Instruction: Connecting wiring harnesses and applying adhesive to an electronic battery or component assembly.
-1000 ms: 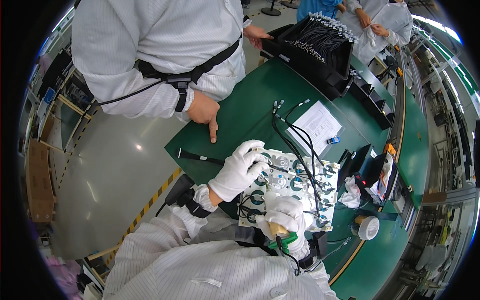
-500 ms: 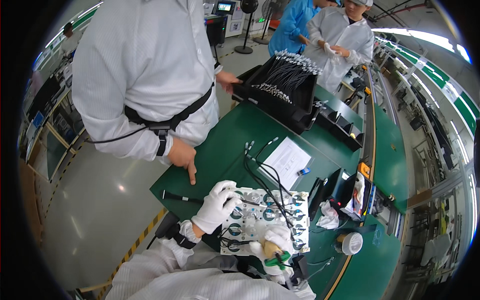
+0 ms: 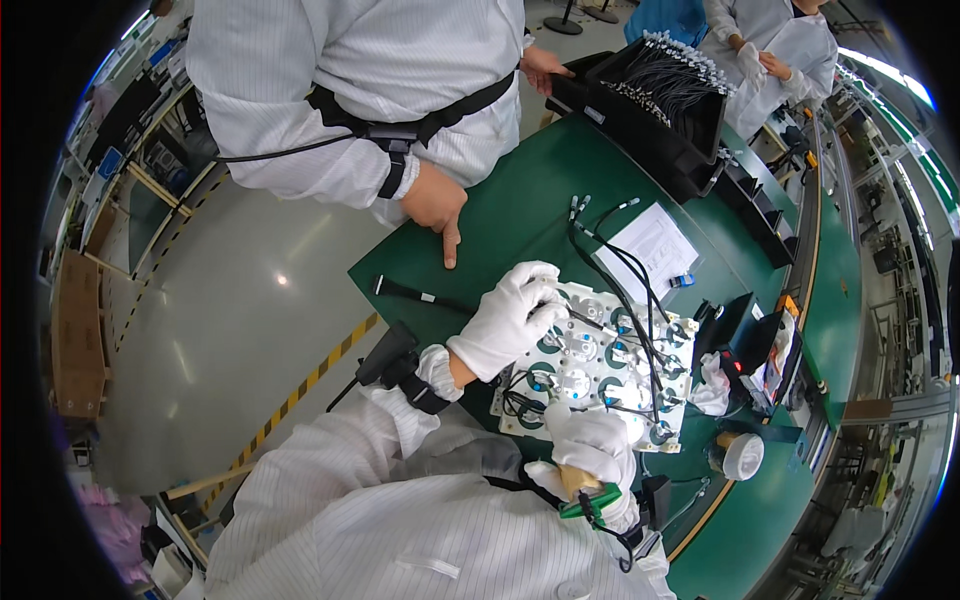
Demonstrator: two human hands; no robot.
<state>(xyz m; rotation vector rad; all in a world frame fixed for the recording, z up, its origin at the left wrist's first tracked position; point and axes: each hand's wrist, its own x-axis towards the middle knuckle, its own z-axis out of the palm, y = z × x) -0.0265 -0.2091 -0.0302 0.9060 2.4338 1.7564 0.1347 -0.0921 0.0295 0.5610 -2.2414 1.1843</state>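
A white plate (image 3: 551, 431) with rows of round dark-green fittings, blue dots and black cables lies at the table's near edge. My left hand (image 3: 508, 315), in a white glove, is at the plate's upper left, with thumb and fingers closed around a black cable (image 3: 447, 301). The cable's connector end sticks out to the left, over the table. My right hand (image 3: 592, 445), also gloved, is over the plate's lower edge with its fingers curled; whatever they may hold is hidden. A green clip (image 3: 592, 501) sits at my right wrist. Longer black cables (image 3: 640, 275) arch over the plate.
Across the table corner, a co-worker's hand (image 3: 437, 203) points down at the green table (image 3: 400, 262). Farther back are a black bin (image 3: 640, 130) of cables and a printed sheet (image 3: 648, 248). At right are a black box (image 3: 738, 335), crumpled white cloth (image 3: 712, 385) and a white-lidded jar (image 3: 742, 457).
The view has shifted, so the table scene sits farther right and higher. My left hand stays closed on the cable. My right hand remains at the plate's lower edge, turned slightly.
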